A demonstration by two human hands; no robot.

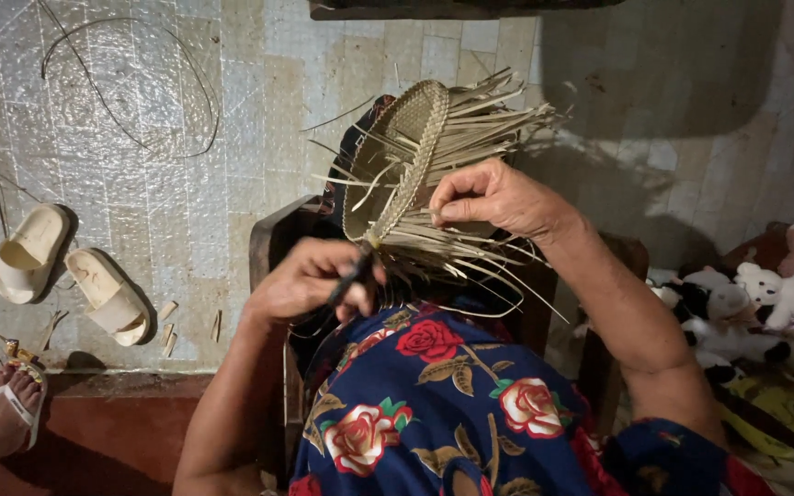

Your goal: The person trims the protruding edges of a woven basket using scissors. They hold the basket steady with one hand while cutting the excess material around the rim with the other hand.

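A half-woven straw hat piece stands on edge over my lap, its woven round part facing left and many loose pale strips fanning out to the right. My right hand pinches some of those strips near the rim. My left hand is closed around a thin dark tool whose tip touches the lower rim of the weaving. Below the hands is my dark blue dress with red and cream roses.
A pair of cream slide sandals lies on the tiled floor at left, with thin loose strands and small offcuts nearby. Another person's sandalled foot shows at lower left. Plush toys lie at right. A dark wooden seat is under me.
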